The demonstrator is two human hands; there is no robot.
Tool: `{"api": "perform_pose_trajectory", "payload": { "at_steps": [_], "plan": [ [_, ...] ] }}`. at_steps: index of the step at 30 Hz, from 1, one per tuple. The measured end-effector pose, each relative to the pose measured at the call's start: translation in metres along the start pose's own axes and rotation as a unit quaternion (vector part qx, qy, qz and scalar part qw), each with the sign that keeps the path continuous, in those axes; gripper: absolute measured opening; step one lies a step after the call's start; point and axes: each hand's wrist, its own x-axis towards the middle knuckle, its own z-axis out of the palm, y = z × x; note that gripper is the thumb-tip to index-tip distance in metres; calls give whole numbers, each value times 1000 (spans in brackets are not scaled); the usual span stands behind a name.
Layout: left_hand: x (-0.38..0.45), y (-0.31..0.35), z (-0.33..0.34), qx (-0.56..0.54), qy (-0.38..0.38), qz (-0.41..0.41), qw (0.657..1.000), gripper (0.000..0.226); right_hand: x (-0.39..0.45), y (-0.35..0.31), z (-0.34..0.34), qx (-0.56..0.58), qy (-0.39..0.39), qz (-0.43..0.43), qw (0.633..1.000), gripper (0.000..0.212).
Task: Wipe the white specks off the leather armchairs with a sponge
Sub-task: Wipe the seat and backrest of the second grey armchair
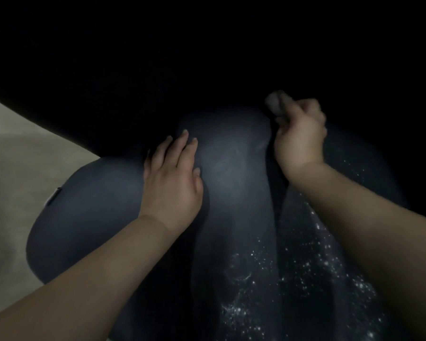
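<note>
The right hand (299, 134) grips the sponge (276, 104) at the armchair's (231, 173) far end while the left hand (172, 178) rests flat and open beside it; wiping is underway, and the next stroke should sweep the specks (305, 271) clustered nearer, at the right.

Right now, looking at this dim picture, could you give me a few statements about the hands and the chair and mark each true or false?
1. The right hand grips a sponge. True.
2. The left hand holds a spray bottle. False: it holds nothing, its fingers lying flat on the dark armchair.
3. White specks show on the leather nearest the camera. True.
4. The sponge is resting on those specks. False: it is at the far end, away from them.
</note>
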Motion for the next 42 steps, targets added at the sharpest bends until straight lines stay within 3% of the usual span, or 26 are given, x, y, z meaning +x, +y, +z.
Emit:
{"api": "perform_pose_trajectory", "payload": {
  "at_steps": [3, 6, 8, 10, 13, 15, 17, 20, 26, 33, 39, 42],
  "plan": [
    [2, 2, 1, 9, 0, 0, 1000, 53, -41, -30, 9, -4, -39, -116, 993, 59],
    [2, 1, -1, 18, -10, 3, 1000, 53, -87, -16, -1, -6, -75, -199, 977, 55],
    [1, 0, -2, 23, -18, 8, 1000, 54, -83, 11, -14, -28, -40, -182, 982, 57],
    [0, 0, -4, 32, -20, 13, 999, 53, -58, 26, -19, -42, -4, -105, 994, 58],
    [-1, 3, -4, 38, -19, 12, 999, 53, -24, 12, -7, 30, 29, -11, 999, 40],
    [-1, 7, -3, 35, -18, 7, 999, 54, -38, -9, 5, 26, 6, -45, 999, 38],
    [-2, 11, -2, 36, -24, 7, 999, 55, -74, -16, 8, 19, -44, -148, 988, 46],
    [-6, 15, 1, 42, -34, 20, 998, 55, -105, 10, -11, 2, -62, -226, 972, 54],
    [-8, 25, 6, 41, -28, 24, 998, 54, -47, 28, -22, 6, 13, -27, 1000, 50],
    [-7, 33, 10, 34, -21, 23, 999, 53, -123, 44, -30, 5, -57, -198, 979, 53],
    [-1, 44, 16, 35, -26, 35, 998, 52, -62, 69, -38, 32, 18, -36, 999, 41],
    [2, 54, 20, 31, -31, 39, 998, 52, -114, 57, -30, 70, -13, -108, 992, 48]
  ]
}}
